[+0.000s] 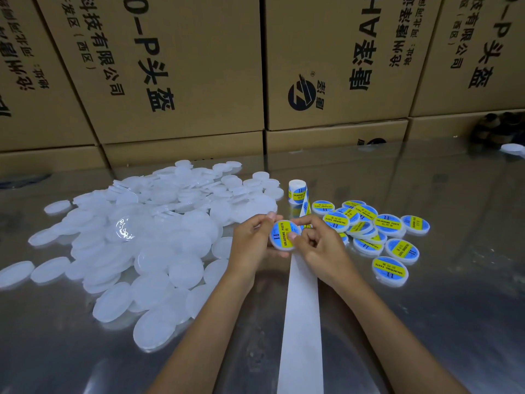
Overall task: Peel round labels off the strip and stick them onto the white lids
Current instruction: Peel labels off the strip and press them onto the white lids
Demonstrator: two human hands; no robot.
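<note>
My left hand [251, 241] grips a white lid [281, 237] by its rim at the middle of the table. A blue and yellow round label covers the lid's face. My right hand [315, 245] presses thumb and forefinger on that label. Below my hands the bare white backing strip [302, 322] runs toward me. Behind them the strip climbs to a label roll [297, 191] standing upright. A big heap of plain white lids [159, 245] lies to the left. Several labelled lids [389, 237] are piled to the right.
The work surface is a shiny metal table [454, 322]. Stacked brown cardboard boxes [176, 81] form a wall along its far edge. One stray white lid [512, 148] lies at the far right, near a dark object.
</note>
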